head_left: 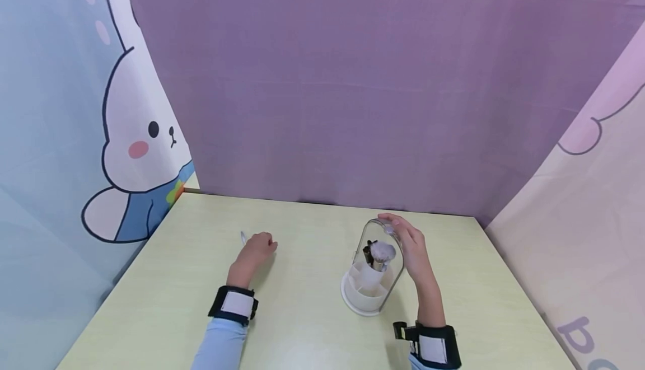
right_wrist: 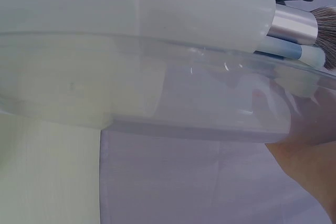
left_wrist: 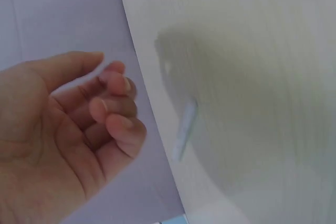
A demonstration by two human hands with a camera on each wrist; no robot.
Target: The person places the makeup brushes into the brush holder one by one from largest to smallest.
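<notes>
My left hand (head_left: 255,252) hovers over the left part of the table, its fingers (left_wrist: 126,129) loosely curled around nothing. Beside it on the table lies a short, thin, whitish stick (left_wrist: 185,129), its kind unclear. On the right, my right hand (head_left: 410,247) grips the rounded top of a clear cover (head_left: 396,280) from the right side. The cover belongs to a white makeup brush holder (head_left: 363,303) with compartments, standing upright on the table. A fluffy makeup brush (head_left: 383,252) and several slimmer dark-tipped ones stand in its tall middle cup (right_wrist: 210,11).
The pale wooden table (head_left: 302,314) reaches back to a purple cloth (head_left: 322,90). Printed cloth hangs at both sides, with a cartoon rabbit (head_left: 141,151) on the left one.
</notes>
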